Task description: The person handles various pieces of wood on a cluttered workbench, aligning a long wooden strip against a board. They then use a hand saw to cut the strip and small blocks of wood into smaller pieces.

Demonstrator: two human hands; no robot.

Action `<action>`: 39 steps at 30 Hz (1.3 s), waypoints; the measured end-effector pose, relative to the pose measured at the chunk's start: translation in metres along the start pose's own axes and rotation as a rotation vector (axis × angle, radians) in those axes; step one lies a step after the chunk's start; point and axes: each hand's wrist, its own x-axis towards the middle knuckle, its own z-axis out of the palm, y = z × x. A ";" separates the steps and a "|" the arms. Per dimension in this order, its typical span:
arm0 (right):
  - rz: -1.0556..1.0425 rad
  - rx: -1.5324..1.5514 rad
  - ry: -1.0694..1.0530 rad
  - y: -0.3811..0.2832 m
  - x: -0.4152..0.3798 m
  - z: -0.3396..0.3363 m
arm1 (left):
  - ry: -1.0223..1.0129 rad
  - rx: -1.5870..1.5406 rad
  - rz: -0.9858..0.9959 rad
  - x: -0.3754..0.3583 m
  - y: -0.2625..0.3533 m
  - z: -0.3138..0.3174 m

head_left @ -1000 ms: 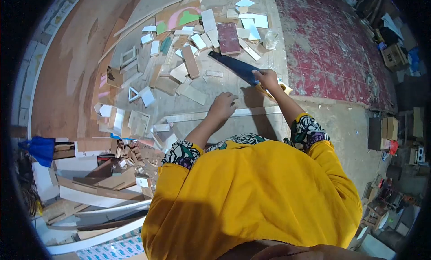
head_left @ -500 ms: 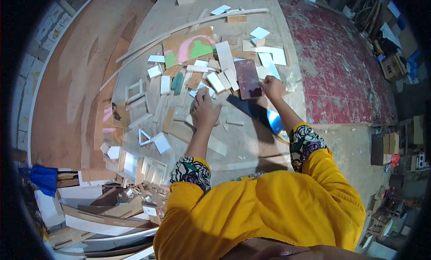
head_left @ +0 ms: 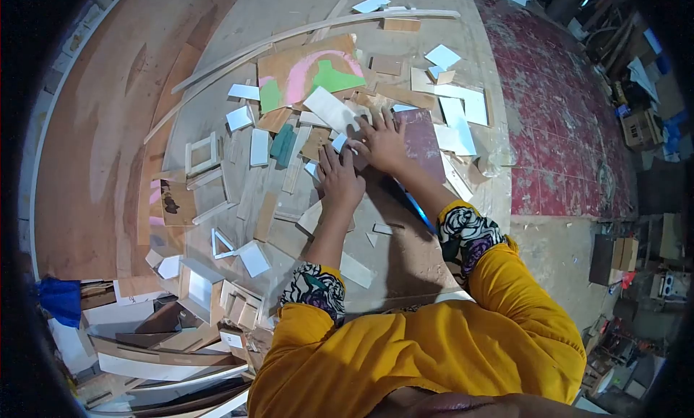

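My left hand point(head_left: 341, 174) rests among the wood scraps, its fingers spread beside a small pale block point(head_left: 338, 143). Just to its right, my right hand point(head_left: 383, 142) reaches over the pile with fingers apart. Its fingertips are near the lower end of a long whitish board point(head_left: 331, 111); whether they touch it is unclear. The maroon board point(head_left: 421, 145) lies right of my right hand, partly behind it. A green piece point(head_left: 283, 145) lies left of both hands. Above it is a board with pink and green paint point(head_left: 311, 75).
Long thin strips point(head_left: 361, 16) cross the far side of the worktable point(head_left: 405, 273). Small wooden frames point(head_left: 203, 155) sit at the left, with open boxes point(head_left: 199, 288) nearer. Stacked offcuts point(head_left: 166, 349) fill the lower left. Red floor point(head_left: 557, 129) lies to the right.
My right hand has left the maroon board's edge and moved left, close to my left hand. The long whitish board now lies further left and more slanted. The view has shifted slightly.
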 end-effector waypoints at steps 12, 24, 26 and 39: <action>0.453 0.118 -0.039 0.058 -0.114 -0.051 | 0.086 -0.095 -0.009 0.001 0.000 0.000; 0.364 0.135 0.099 0.083 -0.006 -0.046 | 0.071 -0.079 -0.028 -0.001 0.001 -0.004; 0.345 0.095 0.090 0.063 0.010 -0.035 | 0.075 -0.077 -0.030 -0.002 0.001 -0.004; -0.216 0.315 0.046 0.016 -0.038 0.012 | 0.045 -0.139 -0.056 -0.002 0.000 -0.004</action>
